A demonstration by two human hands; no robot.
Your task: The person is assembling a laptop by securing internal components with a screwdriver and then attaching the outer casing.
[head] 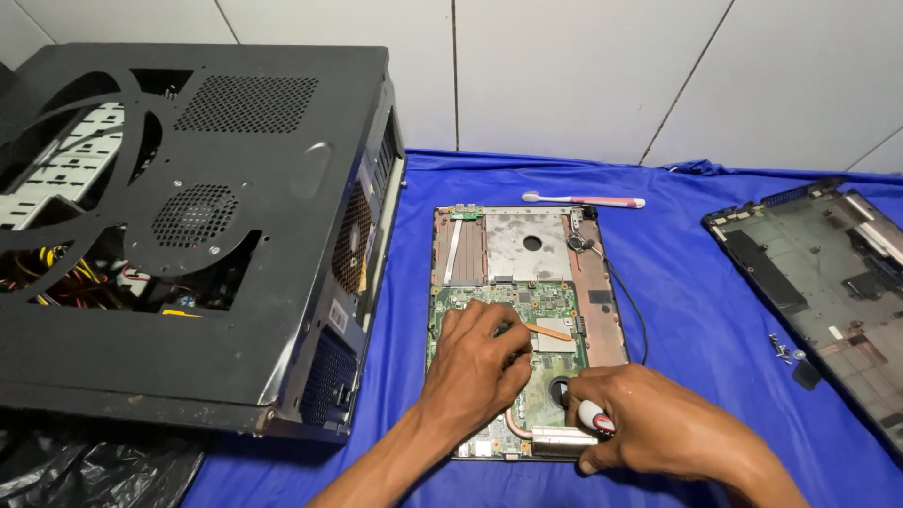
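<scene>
Both hands work low over the opened laptop base: my right hand is clamped on a white-and-red screwdriver handle, tip presumably on the board. My left hand, at nine o'clock of it, presses curled fingers on the green circuit board, likely to steady it; I see nothing held.
</scene>
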